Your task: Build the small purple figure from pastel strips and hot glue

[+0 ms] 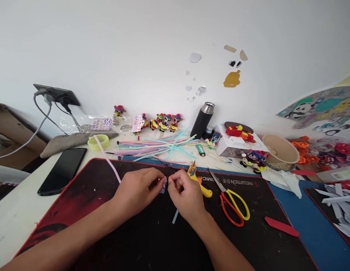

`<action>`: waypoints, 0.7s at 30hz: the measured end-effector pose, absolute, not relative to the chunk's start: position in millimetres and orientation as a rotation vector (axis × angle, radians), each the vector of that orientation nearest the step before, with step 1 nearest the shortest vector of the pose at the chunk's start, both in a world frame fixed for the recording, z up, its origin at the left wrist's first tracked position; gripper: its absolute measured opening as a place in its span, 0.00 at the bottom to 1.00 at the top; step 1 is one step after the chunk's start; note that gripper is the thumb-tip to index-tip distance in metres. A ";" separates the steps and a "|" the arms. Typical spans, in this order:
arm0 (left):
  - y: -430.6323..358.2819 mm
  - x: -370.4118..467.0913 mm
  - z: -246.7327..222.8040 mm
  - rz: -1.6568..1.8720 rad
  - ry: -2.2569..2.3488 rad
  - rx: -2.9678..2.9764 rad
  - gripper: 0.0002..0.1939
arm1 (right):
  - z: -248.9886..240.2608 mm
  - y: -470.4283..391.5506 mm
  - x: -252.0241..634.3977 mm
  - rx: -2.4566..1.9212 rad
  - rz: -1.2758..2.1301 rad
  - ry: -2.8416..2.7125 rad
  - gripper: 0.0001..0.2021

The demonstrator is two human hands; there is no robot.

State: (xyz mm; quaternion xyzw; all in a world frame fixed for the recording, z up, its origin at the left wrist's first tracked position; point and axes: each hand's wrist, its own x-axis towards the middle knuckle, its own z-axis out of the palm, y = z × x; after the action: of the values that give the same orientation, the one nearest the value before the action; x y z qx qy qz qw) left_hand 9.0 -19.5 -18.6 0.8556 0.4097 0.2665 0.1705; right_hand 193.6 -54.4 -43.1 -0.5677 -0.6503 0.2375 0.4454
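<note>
My left hand (141, 188) is closed in a pinch above the black mat (141, 241). Between its thumb and finger sits a small purple piece (163, 187), too small to make out fully. A long pale lilac pipe cleaner (108, 160) runs from behind this hand up to the left; its near end is hidden. Close beside, my right hand (187, 194) pinches at the same spot, its fingertips almost meeting the left ones. What it grips is hidden. Below it a pale blue strip (175, 217) pokes out. A yellow glue gun (201, 182) lies just right of that hand.
Scissors (230, 203) with red and yellow handles lie on the right, near a red strip (281, 226). Behind the mat are loose pipe cleaners (163, 146), a black thermos (202, 120) and small colourful figures (165, 122). A phone (62, 171) rests at left.
</note>
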 end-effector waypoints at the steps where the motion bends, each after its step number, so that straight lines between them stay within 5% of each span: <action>1: -19.7 9.2 -18.6 0.752 1.170 2.447 0.09 | -43.3 -54.5 193.3 -1.406 0.592 -1.616 0.06; 21: -21.8 15.5 -15.7 0.699 1.229 2.167 0.11 | -44.4 -54.2 190.8 -1.416 0.614 -1.611 0.07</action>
State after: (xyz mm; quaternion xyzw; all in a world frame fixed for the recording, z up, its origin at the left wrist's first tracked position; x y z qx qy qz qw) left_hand 15.5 -21.8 -15.7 0.8057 0.4568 0.2597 0.2735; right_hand 190.8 -54.2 -44.4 -0.5702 -0.6484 0.2473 0.4397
